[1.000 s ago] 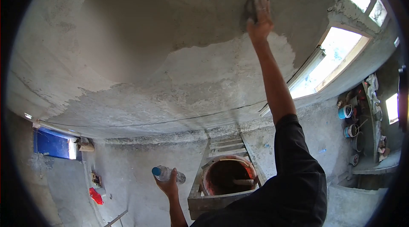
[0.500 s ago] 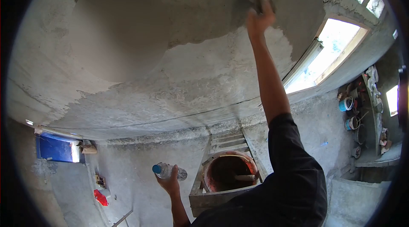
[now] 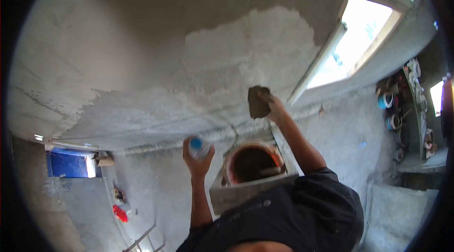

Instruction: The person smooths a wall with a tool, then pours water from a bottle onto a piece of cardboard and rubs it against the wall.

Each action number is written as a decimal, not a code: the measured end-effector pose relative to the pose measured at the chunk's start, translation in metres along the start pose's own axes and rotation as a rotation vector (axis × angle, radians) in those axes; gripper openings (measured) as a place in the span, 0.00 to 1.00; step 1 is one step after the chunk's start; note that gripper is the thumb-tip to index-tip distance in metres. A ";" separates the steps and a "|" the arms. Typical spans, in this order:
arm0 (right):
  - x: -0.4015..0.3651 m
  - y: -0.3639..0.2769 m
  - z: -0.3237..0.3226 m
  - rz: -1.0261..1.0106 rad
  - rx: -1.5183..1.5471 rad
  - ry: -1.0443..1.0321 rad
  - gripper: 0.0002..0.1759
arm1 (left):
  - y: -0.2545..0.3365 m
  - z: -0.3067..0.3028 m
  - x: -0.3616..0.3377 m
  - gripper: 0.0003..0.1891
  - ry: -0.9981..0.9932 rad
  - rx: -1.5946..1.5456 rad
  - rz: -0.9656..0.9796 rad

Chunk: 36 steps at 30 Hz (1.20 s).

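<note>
My left hand is wrapped round a clear plastic bottle whose blue cap points up toward the camera. In my right hand is a dark brown, roughly square sponge, held in front of the lower wall and apart from the damp patch. Below and between the hands stands a bucket with a reddish inner side and dark contents. A tool handle lies inside it. The wall carries a darker, wet-looking plaster area with an uneven lower edge.
A wooden stand holds the bucket. To the right, a bright window opening cuts the wall. Several paint buckets sit far right. On the left are a blue panel and a red object; a metal bar is lower left.
My right hand has come down from the upper wall with the sponge. The left hand has risen, turning the bottle more upright, cap toward the camera. The view has shifted.
</note>
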State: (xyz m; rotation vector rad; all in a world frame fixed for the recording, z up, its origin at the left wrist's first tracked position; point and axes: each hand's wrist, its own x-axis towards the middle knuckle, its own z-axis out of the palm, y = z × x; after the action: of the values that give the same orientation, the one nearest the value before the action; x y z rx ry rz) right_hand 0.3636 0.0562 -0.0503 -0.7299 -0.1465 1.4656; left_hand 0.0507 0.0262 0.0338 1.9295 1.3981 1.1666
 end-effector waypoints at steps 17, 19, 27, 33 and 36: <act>-0.209 0.001 -0.049 -0.150 0.296 0.280 0.15 | 0.124 0.109 0.011 0.35 -0.796 0.414 0.810; -0.215 -0.001 -0.048 -0.227 0.389 0.249 0.14 | 0.134 0.116 0.011 0.29 -0.801 0.479 0.889; -0.221 -0.009 -0.054 -0.278 0.435 0.238 0.14 | 0.160 0.150 0.009 0.22 -0.786 0.501 1.111; -0.212 -0.012 -0.064 -0.268 0.546 0.169 0.13 | 0.168 0.165 0.014 0.26 -0.832 0.428 1.024; -0.208 -0.011 -0.064 -0.256 0.552 0.132 0.13 | 0.167 0.166 0.021 0.31 -0.870 0.335 0.880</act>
State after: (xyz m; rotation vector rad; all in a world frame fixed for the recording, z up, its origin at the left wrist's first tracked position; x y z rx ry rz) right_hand 0.3773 -0.1597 -0.0245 -0.3383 0.2520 1.1327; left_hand 0.2803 0.0012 0.0848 2.8894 0.2590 0.2191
